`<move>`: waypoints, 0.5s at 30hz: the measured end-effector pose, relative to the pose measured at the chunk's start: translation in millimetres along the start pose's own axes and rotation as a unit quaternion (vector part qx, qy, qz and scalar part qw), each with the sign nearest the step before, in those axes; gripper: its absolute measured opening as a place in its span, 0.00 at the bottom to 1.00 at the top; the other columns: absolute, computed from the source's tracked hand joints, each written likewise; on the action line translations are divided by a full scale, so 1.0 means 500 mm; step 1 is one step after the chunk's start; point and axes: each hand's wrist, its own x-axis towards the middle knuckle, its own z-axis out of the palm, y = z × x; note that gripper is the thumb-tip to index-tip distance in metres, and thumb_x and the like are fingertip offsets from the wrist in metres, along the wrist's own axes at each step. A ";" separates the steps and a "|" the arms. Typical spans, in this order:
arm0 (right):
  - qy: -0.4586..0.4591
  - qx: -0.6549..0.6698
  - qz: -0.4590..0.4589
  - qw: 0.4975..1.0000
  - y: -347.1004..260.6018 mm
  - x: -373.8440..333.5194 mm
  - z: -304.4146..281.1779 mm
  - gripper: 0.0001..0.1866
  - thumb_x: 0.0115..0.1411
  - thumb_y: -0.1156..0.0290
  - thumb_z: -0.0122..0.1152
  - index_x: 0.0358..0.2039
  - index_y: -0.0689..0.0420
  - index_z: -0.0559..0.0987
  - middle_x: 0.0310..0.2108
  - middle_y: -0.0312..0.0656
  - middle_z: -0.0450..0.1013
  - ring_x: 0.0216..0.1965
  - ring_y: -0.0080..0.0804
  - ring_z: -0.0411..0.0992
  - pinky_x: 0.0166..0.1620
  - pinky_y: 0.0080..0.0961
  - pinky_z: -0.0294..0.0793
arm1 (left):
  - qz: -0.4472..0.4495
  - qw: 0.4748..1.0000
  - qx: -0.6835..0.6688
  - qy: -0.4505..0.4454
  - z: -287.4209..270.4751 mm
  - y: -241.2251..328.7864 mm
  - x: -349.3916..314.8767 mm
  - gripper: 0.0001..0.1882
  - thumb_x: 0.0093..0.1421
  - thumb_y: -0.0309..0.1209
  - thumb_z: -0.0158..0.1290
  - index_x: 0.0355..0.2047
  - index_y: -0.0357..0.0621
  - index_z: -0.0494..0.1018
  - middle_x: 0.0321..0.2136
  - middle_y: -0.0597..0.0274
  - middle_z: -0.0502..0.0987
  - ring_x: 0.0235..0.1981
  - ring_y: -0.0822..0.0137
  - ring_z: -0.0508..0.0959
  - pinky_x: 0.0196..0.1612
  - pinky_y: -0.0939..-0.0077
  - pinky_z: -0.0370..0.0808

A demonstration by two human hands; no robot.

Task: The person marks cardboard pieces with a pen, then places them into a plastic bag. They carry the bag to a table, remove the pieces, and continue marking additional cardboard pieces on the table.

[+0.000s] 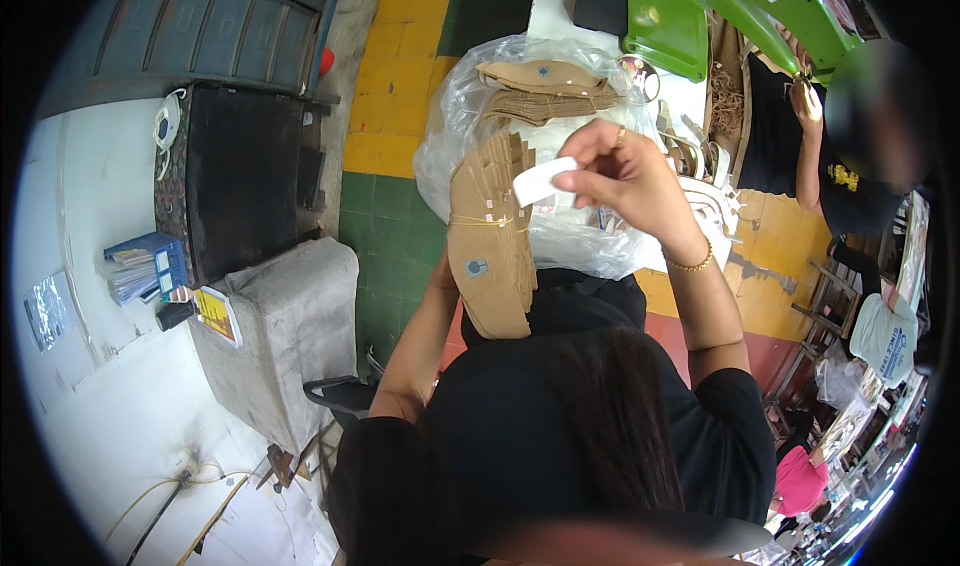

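A tall bundle of brown shaped pieces, like cut fabric or card, stands tilted in front of my body. A thin yellowish band runs round its middle, and a blue-grey mark is on its front piece. My left forearm reaches up behind this bundle, which hides my left hand and its fingers. To the right of the bundle's top, my right hand is closed, pinching a small flat white piece with rounded corners between thumb and fingers. I cannot tell its exact kind.
Clear plastic sheeting lies ahead with more brown pieces on it. White straps lie on the table's right side. A green machine stands at the far right, near a co-worker's hand. A grey-covered block stands left.
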 end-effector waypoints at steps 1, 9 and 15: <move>-0.023 0.018 -0.036 0.999 -0.019 0.003 0.015 0.06 0.58 0.76 0.64 0.36 0.60 0.77 0.28 0.32 0.77 0.24 0.16 0.74 0.25 0.14 0.70 | -0.004 1.000 0.027 -0.008 0.010 0.006 0.008 0.31 0.64 0.50 0.48 0.61 0.44 0.60 0.46 0.63 0.72 0.44 0.73 0.75 0.43 0.78 0.75; 0.030 -0.240 -0.141 0.960 -0.056 0.021 0.042 0.10 0.55 0.76 0.65 0.39 0.59 0.81 0.24 0.40 0.77 0.22 0.23 0.75 0.28 0.20 0.74 | -0.056 0.976 0.210 -0.020 0.104 0.038 0.020 0.28 0.63 0.47 0.50 0.58 0.47 0.63 0.45 0.66 0.72 0.43 0.75 0.75 0.43 0.79 0.75; 0.030 -0.300 -0.145 0.942 -0.059 -0.024 0.044 0.11 0.54 0.77 0.65 0.39 0.58 0.81 0.25 0.44 0.76 0.23 0.32 0.75 0.29 0.24 0.74 | -0.050 0.964 0.262 -0.015 0.129 0.039 0.025 0.24 0.63 0.39 0.52 0.56 0.44 0.65 0.46 0.65 0.73 0.44 0.75 0.75 0.45 0.78 0.76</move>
